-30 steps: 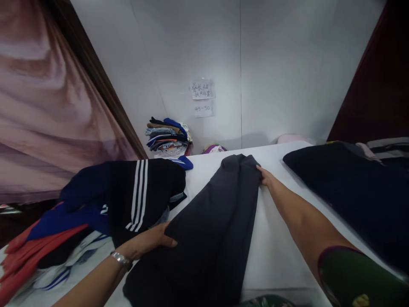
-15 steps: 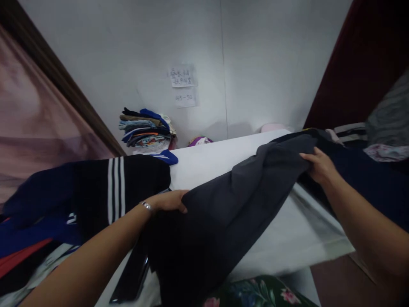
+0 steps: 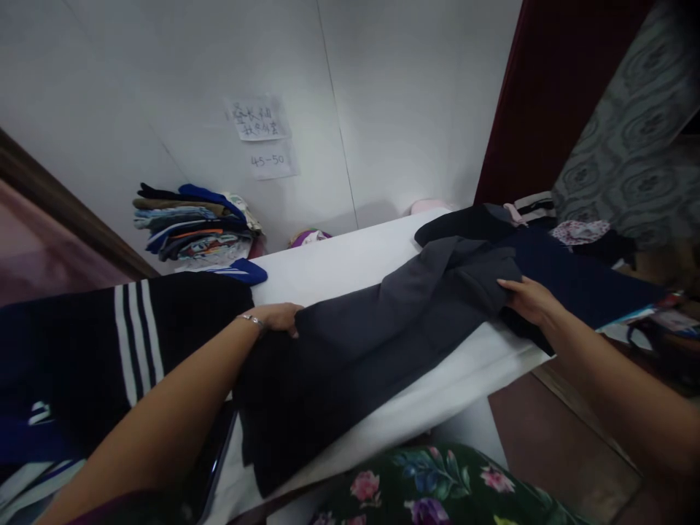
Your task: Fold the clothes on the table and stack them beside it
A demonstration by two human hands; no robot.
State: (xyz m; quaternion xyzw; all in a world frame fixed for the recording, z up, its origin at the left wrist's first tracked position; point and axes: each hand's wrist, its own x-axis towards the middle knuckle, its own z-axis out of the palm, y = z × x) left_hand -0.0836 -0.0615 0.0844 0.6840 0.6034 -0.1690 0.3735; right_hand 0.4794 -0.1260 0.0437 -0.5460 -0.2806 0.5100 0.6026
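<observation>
A long dark grey garment, by its shape a pair of trousers, lies rumpled across the white-covered table. My left hand, with a silver bracelet at its wrist, pinches the upper edge near the garment's left end. At the far right end, my right hand grips the cloth between thumb and fingers. The left end looks almost black and reaches the table's front edge. Folds bunch up on the right part. My left forearm partly covers a black garment with three white stripes.
A stack of folded clothes stands by the wall at the back left. To the right lies dark navy cloth beside a patterned piece. Paper notes hang on the wall. A dark shiny-edged object lies under my left forearm.
The trousers have come down flatter onto the table, and their right end is lower. Both hands still hold them. The view has swung to the right.
</observation>
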